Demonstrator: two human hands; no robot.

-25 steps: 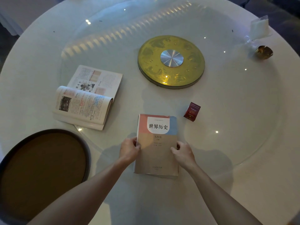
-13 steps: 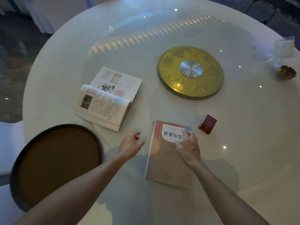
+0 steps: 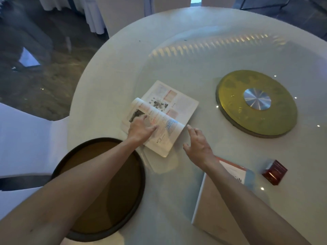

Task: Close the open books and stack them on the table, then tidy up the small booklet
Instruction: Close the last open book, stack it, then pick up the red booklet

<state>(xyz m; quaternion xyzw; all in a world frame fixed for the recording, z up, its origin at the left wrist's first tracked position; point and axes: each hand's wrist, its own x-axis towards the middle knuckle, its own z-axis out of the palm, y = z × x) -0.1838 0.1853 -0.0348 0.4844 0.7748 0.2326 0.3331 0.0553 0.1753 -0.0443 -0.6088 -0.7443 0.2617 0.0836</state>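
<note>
Closest to the camera, two bare arms reaching forward over a round white table [image 3: 109, 71]. Under the left arm, a dark round tray [image 3: 99, 232] with a brown inside, sitting at the near edge of the table. Under the right arm, a closed book [image 3: 208, 213] lying flat, tan cover up, with a red and blue strip at its far end; part of it hidden by the arm. Just to the right of that book, not touching it, a small red booklet [image 3: 273, 172] lying on the glass. A little farther out, the left hand [image 3: 140, 129] pressed flat on the near page of an open book [image 3: 178, 103], fingers spread a bit and holding nothing, just resting on the paper. Near page curved up in a hump, far page lying flat with little pictures and pink boxes on it. Beside the open book's right edge, the right hand [image 3: 198, 145] held up with fingers apart and empty, pointer finger very near the page edge; cannot tell if touching. Farther back and to the right, a big round yellow disc [image 3: 233, 106] with a shiny silver middle, well apart from the books. Past the table on the left, a white chair cover [image 3: 24, 138], then a dark shiny floor [image 3: 44, 76] and white drapes [image 3: 92, 13] at the far end.
</note>
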